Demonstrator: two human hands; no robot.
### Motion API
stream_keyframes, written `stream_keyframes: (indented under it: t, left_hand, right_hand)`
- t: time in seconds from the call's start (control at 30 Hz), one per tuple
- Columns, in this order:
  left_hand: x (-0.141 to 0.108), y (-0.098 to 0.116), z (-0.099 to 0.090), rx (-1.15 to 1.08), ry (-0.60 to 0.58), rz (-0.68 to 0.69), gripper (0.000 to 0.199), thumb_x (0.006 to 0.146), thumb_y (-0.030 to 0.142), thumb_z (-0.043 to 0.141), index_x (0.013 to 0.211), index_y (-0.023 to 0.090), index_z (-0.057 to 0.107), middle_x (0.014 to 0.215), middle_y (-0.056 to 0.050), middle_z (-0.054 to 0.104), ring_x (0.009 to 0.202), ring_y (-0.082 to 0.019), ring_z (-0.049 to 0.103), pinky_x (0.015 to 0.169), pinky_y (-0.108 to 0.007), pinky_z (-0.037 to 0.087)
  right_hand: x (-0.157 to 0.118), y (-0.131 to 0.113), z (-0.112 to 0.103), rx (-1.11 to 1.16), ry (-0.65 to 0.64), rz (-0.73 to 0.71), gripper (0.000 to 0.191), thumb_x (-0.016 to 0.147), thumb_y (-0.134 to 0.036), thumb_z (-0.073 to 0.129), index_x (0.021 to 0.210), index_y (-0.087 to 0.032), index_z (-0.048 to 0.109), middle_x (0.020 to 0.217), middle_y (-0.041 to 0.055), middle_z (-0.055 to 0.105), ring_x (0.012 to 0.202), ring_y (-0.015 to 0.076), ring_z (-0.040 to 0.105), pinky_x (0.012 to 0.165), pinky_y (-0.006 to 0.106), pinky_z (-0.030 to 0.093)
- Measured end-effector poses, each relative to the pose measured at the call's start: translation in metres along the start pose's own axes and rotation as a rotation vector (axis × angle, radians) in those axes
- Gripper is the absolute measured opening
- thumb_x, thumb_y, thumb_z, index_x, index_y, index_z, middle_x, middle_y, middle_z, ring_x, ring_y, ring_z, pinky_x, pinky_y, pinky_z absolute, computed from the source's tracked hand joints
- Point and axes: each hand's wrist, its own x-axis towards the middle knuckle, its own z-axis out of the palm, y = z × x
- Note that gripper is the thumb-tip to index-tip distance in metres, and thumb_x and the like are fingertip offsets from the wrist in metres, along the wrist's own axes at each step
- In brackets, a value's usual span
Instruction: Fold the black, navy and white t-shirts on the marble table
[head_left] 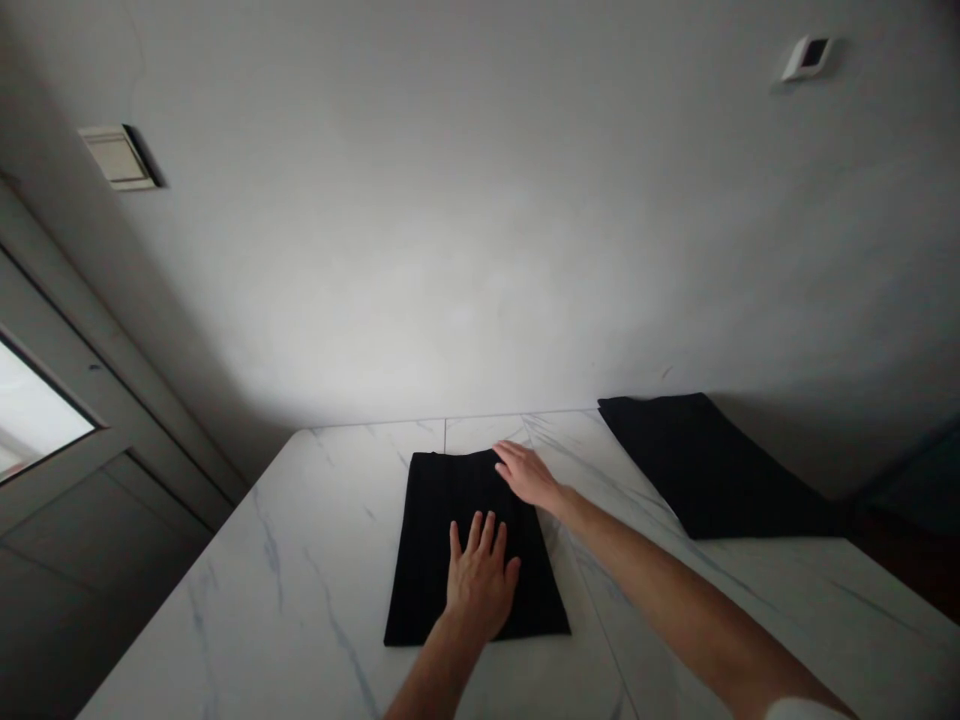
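Note:
A folded black cloth (pixel 431 540) lies flat on the white marbled table (pixel 292 570), roughly a rectangle with its far edge slightly uneven. My left hand (pixel 481 575) rests palm down on the middle of this cloth, fingers spread and pointing away from me. At the cloth's far right corner, my right hand (pixel 527 474) touches the edge with its fingers stretched out to the left. Neither hand is closed around anything.
Another folded black cloth (pixel 720 470) lies at the table's back right, near the wall (pixel 465 250). A door (pixel 112 440) with a glass pane stands at the left. A switch plate (pixel 120 158) and a small white device (pixel 810 57) are on the wall.

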Motion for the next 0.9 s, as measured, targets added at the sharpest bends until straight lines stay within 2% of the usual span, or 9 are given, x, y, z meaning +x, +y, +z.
stream_keyframes:
  t: [0.07, 0.13, 0.2, 0.37, 0.53, 0.7, 0.77, 0.83, 0.9]
  left_hand:
    - [0.002, 0.003, 0.000, -0.016, 0.001, 0.027, 0.057, 0.100, 0.047, 0.031, 0.151, 0.025, 0.040, 0.161, -0.006, 0.037, 0.151, -0.030, 0.028, 0.120, -0.066, 0.022]
    - [0.001, 0.008, -0.001, -0.031, -0.016, 0.042, 0.058, 0.098, 0.048, 0.034, 0.152, 0.027, 0.039, 0.161, -0.006, 0.036, 0.150, -0.031, 0.029, 0.120, -0.066, 0.023]
    - [-0.003, 0.013, -0.002, -0.046, -0.036, 0.035, 0.060, 0.098, 0.051, 0.035, 0.152, 0.026, 0.040, 0.161, -0.008, 0.036, 0.150, -0.032, 0.029, 0.120, -0.067, 0.022]
    - [-0.021, 0.033, -0.006, -0.117, -0.070, 0.122, 0.065, 0.097, 0.058, 0.033, 0.154, 0.028, 0.034, 0.163, -0.007, 0.031, 0.152, -0.030, 0.023, 0.122, -0.066, 0.020]
    - [-0.037, 0.048, -0.007, -0.198, -0.124, 0.186, 0.066, 0.097, 0.058, 0.034, 0.156, 0.029, 0.027, 0.164, -0.008, 0.028, 0.152, -0.033, 0.024, 0.120, -0.072, 0.018]
    - [-0.055, 0.066, 0.010, -0.227, -0.131, 0.303, 0.070, 0.096, 0.063, 0.035, 0.157, 0.030, 0.023, 0.164, -0.008, 0.028, 0.151, -0.035, 0.026, 0.118, -0.073, 0.022]
    - [-0.060, 0.071, 0.014, -0.243, -0.155, 0.403, 0.072, 0.095, 0.065, 0.036, 0.157, 0.029, 0.025, 0.162, -0.008, 0.032, 0.149, -0.034, 0.031, 0.118, -0.070, 0.026]
    - [-0.062, 0.065, 0.007, -0.258, -0.148, 0.443, 0.065, 0.096, 0.062, 0.038, 0.154, 0.033, 0.033, 0.160, -0.005, 0.038, 0.146, -0.030, 0.037, 0.119, -0.059, 0.032]
    - [-0.061, 0.042, -0.012, -0.236, -0.064, 0.276, 0.052, 0.098, 0.054, 0.040, 0.146, 0.036, 0.046, 0.155, -0.001, 0.047, 0.142, -0.025, 0.045, 0.118, -0.047, 0.039]
  right_hand:
    - [-0.015, -0.012, 0.005, -0.068, -0.137, -0.156, 0.057, 0.099, -0.039, 0.044, 0.150, -0.014, 0.044, 0.159, 0.0134, 0.039, 0.149, 0.0267, 0.029, 0.121, 0.046, 0.022]
    - [-0.027, -0.018, 0.008, -0.103, -0.261, -0.145, 0.065, 0.100, -0.049, 0.039, 0.154, -0.013, 0.037, 0.162, 0.0145, 0.030, 0.152, 0.0294, 0.021, 0.122, 0.053, 0.018]
    - [-0.033, -0.018, 0.009, -0.117, -0.314, -0.109, 0.068, 0.101, -0.052, 0.035, 0.156, -0.013, 0.032, 0.163, 0.0149, 0.026, 0.153, 0.0298, 0.018, 0.122, 0.054, 0.016]
    - [-0.038, -0.010, 0.008, -0.114, -0.291, -0.089, 0.073, 0.100, -0.057, 0.032, 0.158, -0.012, 0.028, 0.164, 0.0148, 0.022, 0.153, 0.0290, 0.016, 0.122, 0.052, 0.013]
    - [-0.035, -0.010, 0.011, -0.126, -0.224, -0.030, 0.076, 0.099, -0.060, 0.031, 0.158, -0.013, 0.026, 0.166, 0.0138, 0.018, 0.154, 0.0295, 0.011, 0.122, 0.053, 0.012]
    - [-0.028, -0.012, 0.011, -0.152, -0.289, 0.107, 0.080, 0.098, -0.060, 0.030, 0.159, -0.010, 0.022, 0.166, 0.0146, 0.014, 0.154, 0.0315, 0.009, 0.121, 0.058, 0.011]
    - [-0.026, -0.011, 0.013, -0.146, -0.303, 0.097, 0.081, 0.097, -0.061, 0.031, 0.159, -0.010, 0.023, 0.166, 0.0145, 0.015, 0.154, 0.0321, 0.010, 0.121, 0.058, 0.011]
    - [-0.024, -0.010, 0.015, -0.135, -0.260, 0.100, 0.078, 0.097, -0.058, 0.033, 0.158, -0.010, 0.027, 0.166, 0.0164, 0.018, 0.153, 0.0334, 0.013, 0.120, 0.058, 0.016]
    - [-0.027, -0.010, 0.015, -0.121, -0.135, 0.129, 0.073, 0.097, -0.050, 0.038, 0.156, -0.007, 0.030, 0.163, 0.0209, 0.024, 0.151, 0.0344, 0.020, 0.118, 0.055, 0.023]
